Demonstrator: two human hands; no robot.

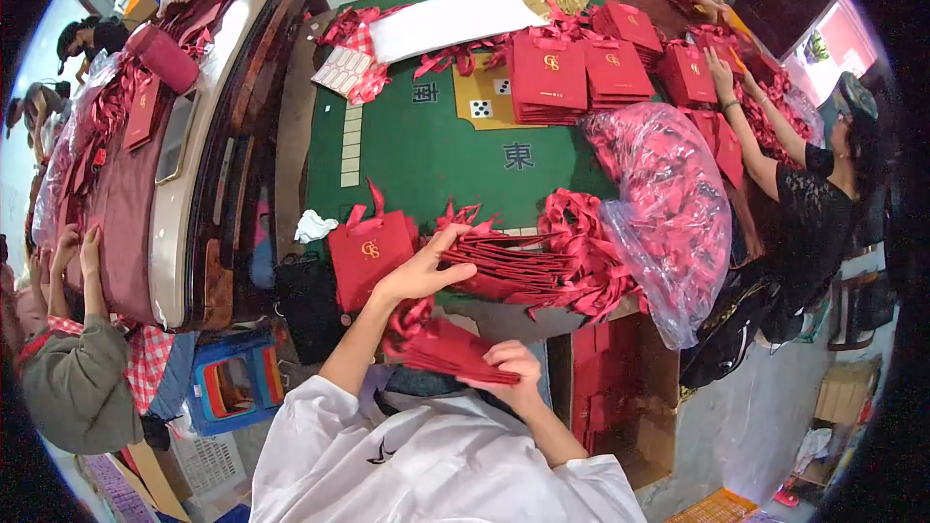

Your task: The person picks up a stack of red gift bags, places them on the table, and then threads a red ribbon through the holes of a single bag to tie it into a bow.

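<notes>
Person in a white shirt (426, 465) was parked at the near edge of the green tabletop (455, 169). L hand (423, 269) was at the left end of a fanned row of red bags (513, 266), which sat along that near edge, approx the middle. Thumb was spread well apart from the fingers, bag ends btwn them; cdn't tell if they were actually pinching anything. R hand (516, 368) had a flat stack of red bags (448, 351) by its right end, just off the near edge, in front of the shirt, tilted down to the right. Fingers there were close tog. & curled over the top, thumb hidden, so idk where it pressed. One more red bag w/ a gold mark (373, 250) was at the near left corner, crumpled white tissue (315, 226) by the left edge. Right of the row was a heap of red ribbon (581, 252), then a big clear plastic bag (668, 203) stuffed w/ red stuff, drooping over the near right corner. Far edge had a white slab (455, 24), plus upright-looking red bags (549, 73) toward the far right corner. Coworker in black (809, 184) was reaching in from the right side. Cardboard box (659, 407) w/ red things inside was below, fwiw.
</notes>
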